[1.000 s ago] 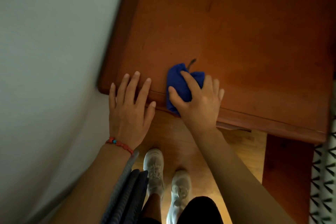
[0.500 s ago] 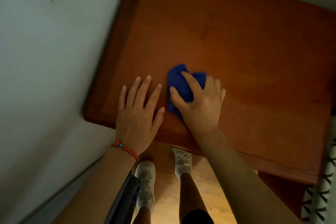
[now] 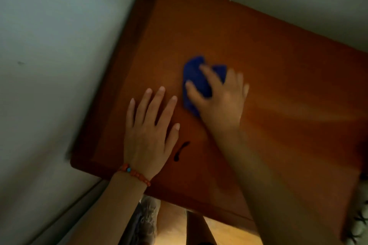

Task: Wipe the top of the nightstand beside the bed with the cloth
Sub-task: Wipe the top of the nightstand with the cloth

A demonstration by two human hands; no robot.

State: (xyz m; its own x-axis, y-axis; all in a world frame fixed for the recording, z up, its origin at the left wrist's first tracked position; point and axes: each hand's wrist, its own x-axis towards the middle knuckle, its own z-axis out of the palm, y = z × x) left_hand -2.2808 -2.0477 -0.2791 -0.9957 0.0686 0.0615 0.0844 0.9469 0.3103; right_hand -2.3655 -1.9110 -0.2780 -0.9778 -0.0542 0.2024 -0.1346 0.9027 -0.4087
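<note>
Fingers point(image 3: 209, 74) of right hand point(image 3: 221, 101) press blue cloth point(image 3: 196, 83) onto nightstand point(image 3: 278, 65).

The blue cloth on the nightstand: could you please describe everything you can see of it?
The blue cloth is a small, bunched, soft-looking deep-blue fabric lying on the wooden nightstand top, near its middle. The right hand presses down on it, fingers spread across it and hiding part of it. The left hand rests flat nearby, apart from it.

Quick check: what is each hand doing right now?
Left hand: open, flat on the nightstand top.
Right hand: closed on the blue cloth.
</note>
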